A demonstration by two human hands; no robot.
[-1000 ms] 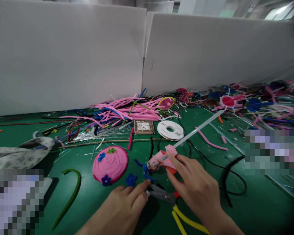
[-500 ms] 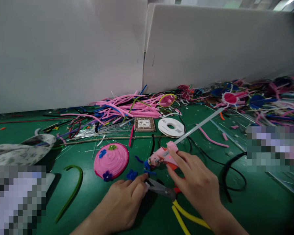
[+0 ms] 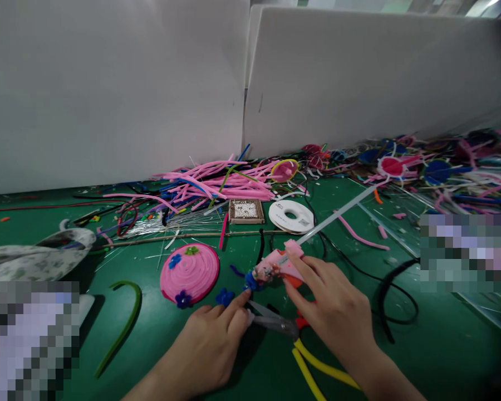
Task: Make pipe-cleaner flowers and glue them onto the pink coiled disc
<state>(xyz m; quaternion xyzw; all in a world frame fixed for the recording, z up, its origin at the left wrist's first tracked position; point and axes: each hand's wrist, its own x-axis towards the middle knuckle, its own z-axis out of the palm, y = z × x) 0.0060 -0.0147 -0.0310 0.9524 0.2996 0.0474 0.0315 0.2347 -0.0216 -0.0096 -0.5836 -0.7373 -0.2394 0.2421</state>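
Note:
My right hand (image 3: 336, 306) is closed round a pink hot glue gun (image 3: 290, 264), with a long translucent glue stick (image 3: 342, 211) running out of its back. The gun's front end points left and down at a small blue pipe-cleaner piece (image 3: 253, 281). My left hand (image 3: 211, 345) is closed, its index fingertip against that blue piece; its exact shape is partly hidden. Scissors (image 3: 278, 323) with red on the handle lie between my hands, blades towards my left thumb. Just beyond my left knuckles is a blue flower (image 3: 224, 297). A pink coiled disc (image 3: 190, 273) with small flowers lies left of it.
Pink pipe cleaners (image 3: 217, 181) are heaped against the white partition (image 3: 117, 94). A white spool (image 3: 291, 216) and a small framed box (image 3: 246, 211) stand in front. Yellow strips (image 3: 321, 367) lie near the front, a green strip (image 3: 127, 328) at left, black cord (image 3: 384, 301) at right.
My left index fingertip and the blue piece have shifted slightly up, closer to the glue gun's front end. The glue gun and my right hand have hardly moved.

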